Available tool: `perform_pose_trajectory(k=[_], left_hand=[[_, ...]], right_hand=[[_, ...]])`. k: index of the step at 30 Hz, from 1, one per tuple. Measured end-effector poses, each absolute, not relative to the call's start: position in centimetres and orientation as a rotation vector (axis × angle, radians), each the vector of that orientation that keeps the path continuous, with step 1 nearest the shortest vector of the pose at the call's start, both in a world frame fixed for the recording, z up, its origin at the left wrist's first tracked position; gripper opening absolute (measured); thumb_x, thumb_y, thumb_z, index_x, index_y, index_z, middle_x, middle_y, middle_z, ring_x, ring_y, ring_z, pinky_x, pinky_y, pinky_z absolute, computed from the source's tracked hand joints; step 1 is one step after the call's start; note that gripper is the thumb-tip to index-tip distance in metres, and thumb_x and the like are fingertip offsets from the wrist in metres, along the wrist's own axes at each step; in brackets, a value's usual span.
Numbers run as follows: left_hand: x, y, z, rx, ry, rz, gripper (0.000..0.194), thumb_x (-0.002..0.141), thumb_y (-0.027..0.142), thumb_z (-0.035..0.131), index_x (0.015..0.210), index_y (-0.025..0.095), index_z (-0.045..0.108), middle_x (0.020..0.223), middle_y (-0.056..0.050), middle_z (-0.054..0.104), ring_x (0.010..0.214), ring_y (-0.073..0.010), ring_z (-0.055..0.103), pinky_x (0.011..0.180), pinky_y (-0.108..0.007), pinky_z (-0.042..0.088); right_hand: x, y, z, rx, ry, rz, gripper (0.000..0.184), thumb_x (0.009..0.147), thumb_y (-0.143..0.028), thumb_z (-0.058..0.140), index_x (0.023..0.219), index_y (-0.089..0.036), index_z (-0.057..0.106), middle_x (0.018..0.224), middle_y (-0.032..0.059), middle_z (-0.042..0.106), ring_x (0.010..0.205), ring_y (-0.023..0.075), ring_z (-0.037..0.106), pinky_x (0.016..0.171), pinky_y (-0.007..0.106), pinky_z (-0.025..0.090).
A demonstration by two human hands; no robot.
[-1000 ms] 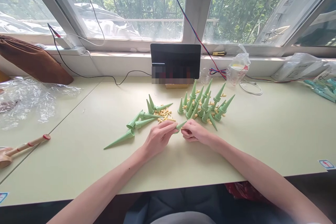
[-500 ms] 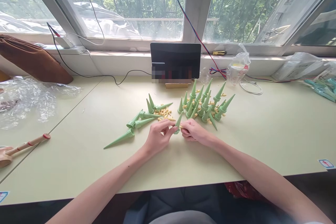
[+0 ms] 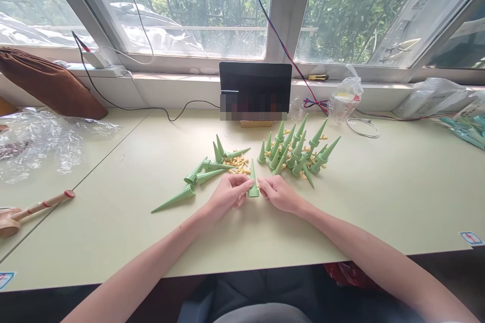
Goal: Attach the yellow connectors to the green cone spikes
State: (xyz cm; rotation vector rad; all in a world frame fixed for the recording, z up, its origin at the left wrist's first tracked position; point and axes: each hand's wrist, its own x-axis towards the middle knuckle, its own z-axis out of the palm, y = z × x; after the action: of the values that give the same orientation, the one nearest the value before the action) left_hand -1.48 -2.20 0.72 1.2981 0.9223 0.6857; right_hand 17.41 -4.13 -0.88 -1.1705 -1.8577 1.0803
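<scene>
My left hand is closed on a green plastic plant watering spike, holding it upright with the tip up. At the spike's right side, my right hand pinches a small yellow valve piece against the collar. Just beyond my left hand lies a pile of small yellow valve pieces. Several loose green spikes lie around that pile, two of them standing. To the right, a cluster of green spikes with yellow pieces fitted stands mostly upright.
A dark tablet leans at the back near the window. Crumpled clear plastic and a wooden stick-like object are at the left. A bagged cup and a coiled white cable lie at the back right.
The held spike has gone from tilted to upright and moved slightly left and lower. My right hand's fingers have shifted, still at the yellow piece.
</scene>
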Motion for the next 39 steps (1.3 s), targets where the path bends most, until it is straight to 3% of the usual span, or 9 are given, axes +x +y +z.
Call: perform_pose_trajectory(k=[13,21,32,39], left_hand=[[-1.8,-1.6,0.6,1.059,0.854,0.592,0.044,0.066,0.051,0.083,0.073,0.014,0.060,0.051,0.007,0.039,0.040,-0.0035,0.033,0.039,-0.018,0.020],[-1.6,-2.0,-0.1,1.291,0.880,0.693,0.036,0.083,0.051,0.069,0.081,0.015,0.065,0.053,0.005,0.043,0.040,-0.0048,0.034,0.040,-0.019,0.025],[-1.3,-2.6,0.2,1.569,0.886,0.858,0.029,0.089,0.044,0.064,0.085,0.014,0.065,0.049,0.005,0.044,0.039,-0.0073,0.041,0.039,-0.020,0.036],[-1.2,-2.6,0.2,1.897,0.826,1.075,0.019,0.092,0.031,0.062,0.082,0.014,0.064,0.065,0.001,0.051,0.048,-0.0067,0.047,0.045,-0.020,0.041]], right_hand=[[18.1,-4.2,-1.4,-1.067,-2.191,0.514,0.036,0.103,-0.030,0.029,0.069,-0.022,0.026,0.061,-0.0039,0.031,0.053,0.0115,0.024,0.055,0.029,0.023],[17.7,-4.3,-1.2,-1.057,-2.105,0.619,0.036,0.103,-0.032,0.029,0.069,-0.022,0.026,0.059,-0.0044,0.030,0.052,0.0116,0.026,0.055,0.028,0.024],[17.3,-4.5,-0.8,-1.089,-1.858,0.922,0.045,0.102,-0.038,0.033,0.061,-0.020,0.035,0.055,-0.0039,0.035,0.050,0.0099,0.032,0.052,0.026,0.028],[17.0,-4.6,-0.8,-1.082,-1.679,1.175,0.049,0.100,-0.046,0.036,0.058,-0.021,0.035,0.051,-0.0054,0.031,0.046,0.0086,0.026,0.047,0.026,0.024]])
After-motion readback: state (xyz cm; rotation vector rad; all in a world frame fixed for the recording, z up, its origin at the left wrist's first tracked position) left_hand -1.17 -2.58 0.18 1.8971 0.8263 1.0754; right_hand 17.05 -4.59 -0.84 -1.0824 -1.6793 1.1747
